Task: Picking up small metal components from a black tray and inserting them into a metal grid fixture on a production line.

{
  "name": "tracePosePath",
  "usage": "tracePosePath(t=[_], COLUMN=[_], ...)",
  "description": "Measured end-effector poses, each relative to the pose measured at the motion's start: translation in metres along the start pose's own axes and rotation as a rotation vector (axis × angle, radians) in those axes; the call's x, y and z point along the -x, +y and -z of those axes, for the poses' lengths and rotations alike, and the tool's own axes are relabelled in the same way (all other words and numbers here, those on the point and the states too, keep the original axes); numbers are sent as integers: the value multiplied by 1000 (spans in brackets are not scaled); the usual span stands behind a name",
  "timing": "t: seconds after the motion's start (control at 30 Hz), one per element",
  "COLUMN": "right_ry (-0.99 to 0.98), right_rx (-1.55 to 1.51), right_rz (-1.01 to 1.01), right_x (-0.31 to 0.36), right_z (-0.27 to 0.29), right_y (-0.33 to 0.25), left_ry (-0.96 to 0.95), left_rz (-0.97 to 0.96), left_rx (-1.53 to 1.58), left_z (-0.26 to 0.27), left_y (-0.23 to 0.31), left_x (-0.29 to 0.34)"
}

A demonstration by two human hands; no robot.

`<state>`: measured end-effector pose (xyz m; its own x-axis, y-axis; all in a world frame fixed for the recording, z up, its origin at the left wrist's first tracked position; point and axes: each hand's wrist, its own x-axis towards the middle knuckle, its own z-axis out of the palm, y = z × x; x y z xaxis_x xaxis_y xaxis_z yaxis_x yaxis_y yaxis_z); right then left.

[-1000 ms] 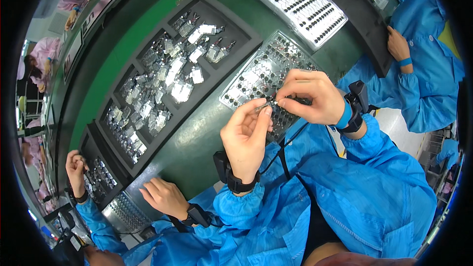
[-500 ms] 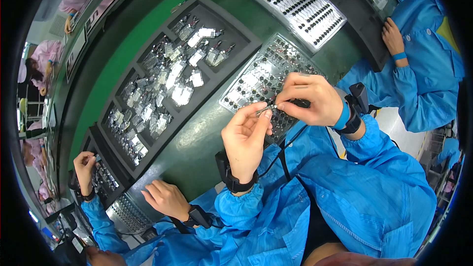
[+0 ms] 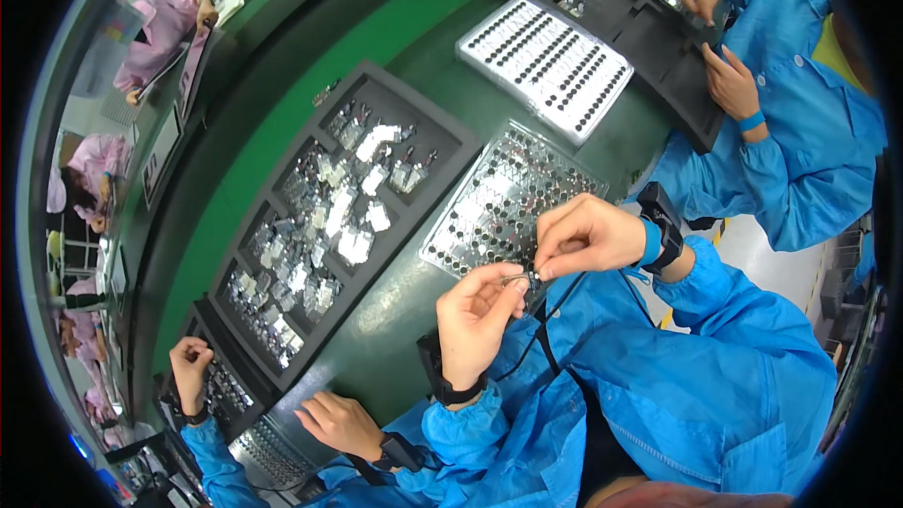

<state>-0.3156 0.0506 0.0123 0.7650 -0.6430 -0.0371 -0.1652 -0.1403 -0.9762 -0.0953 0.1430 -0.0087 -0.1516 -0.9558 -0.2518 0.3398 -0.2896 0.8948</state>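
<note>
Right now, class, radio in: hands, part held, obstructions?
Left hand pinching small silvery part; right hand at its end. Transparent plastic tray just beyond. Nothing visibly blocking.

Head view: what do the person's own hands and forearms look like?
The left hand and right hand are ungloved. The left wears a black wrist strap with a black device; a thin cable shows nearby. The right wears a blue wristband and second black strap with a boxy module. The blue sleeves gather at the cuffs.

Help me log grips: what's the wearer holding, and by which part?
A small part, pinched in the left hand; the right hand pinches at its right end. The exact hold is too small to tell.
</note>
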Motion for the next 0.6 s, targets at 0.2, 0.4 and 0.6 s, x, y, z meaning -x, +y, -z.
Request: tracePosePath(t=[0.2, 0.4, 0.6], right_ry=[3, 64, 104], right_rx=[-27, 44, 41], right_rz=[21, -3, -49], right_x=[9, 7, 10], right_z=[0, -7, -4], right_y=[5, 2, 9], left_ry=[-38, -26, -8], left_rz=[-9, 11, 25], left_rx=[-24, 7, -66], left_z=[-3, -1, -6], left_y=[-2, -10, -16], left_x=[-3, 0, -12])
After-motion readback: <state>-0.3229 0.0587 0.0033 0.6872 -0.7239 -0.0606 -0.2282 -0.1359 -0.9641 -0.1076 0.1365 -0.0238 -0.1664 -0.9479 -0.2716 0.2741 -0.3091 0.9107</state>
